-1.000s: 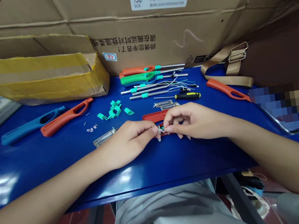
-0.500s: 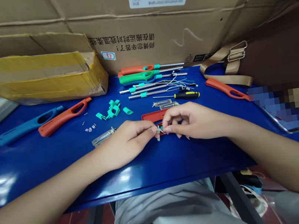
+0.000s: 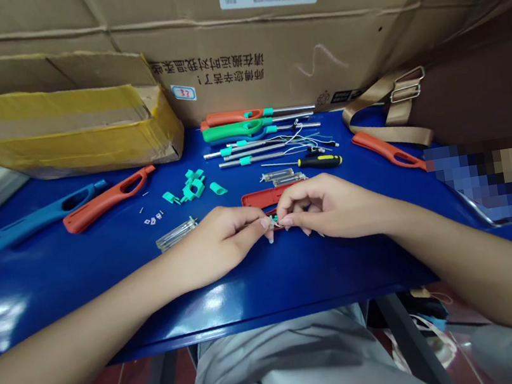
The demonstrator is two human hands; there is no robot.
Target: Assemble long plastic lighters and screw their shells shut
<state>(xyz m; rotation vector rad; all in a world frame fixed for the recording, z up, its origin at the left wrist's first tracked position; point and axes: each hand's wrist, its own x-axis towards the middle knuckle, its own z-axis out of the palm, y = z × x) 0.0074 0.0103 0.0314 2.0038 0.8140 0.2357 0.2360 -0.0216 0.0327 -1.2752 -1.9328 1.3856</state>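
At the front middle of the table, my left hand (image 3: 218, 246) pinches a small whitish piece (image 3: 272, 221) between thumb and forefinger. Fingertip to fingertip with it, my right hand (image 3: 330, 210) is closed on a thin pale strand that looks like a wire; its far end is hidden. Under the fingers lies a red handle half of a lighter, mostly covered. Just behind is another red lighter handle half (image 3: 259, 199), partly hidden by my right hand. Clear fuel tanks lie near both hands, one group (image 3: 176, 234) by my left wrist and another (image 3: 277, 176) behind my right hand.
Turquoise plastic pieces (image 3: 192, 187), small white bits (image 3: 153, 220) and blue and orange handles (image 3: 108, 200) lie left. Behind are metal tubes with wires (image 3: 259, 151), assembled lighters (image 3: 235, 131) and a screwdriver (image 3: 319, 162). Cardboard boxes (image 3: 209, 38) wall the back; a strap (image 3: 370, 104) hangs right.
Both hands stay almost in place, with only a slight shift of the fingertips around the small piece. The whole view has tilted a little.
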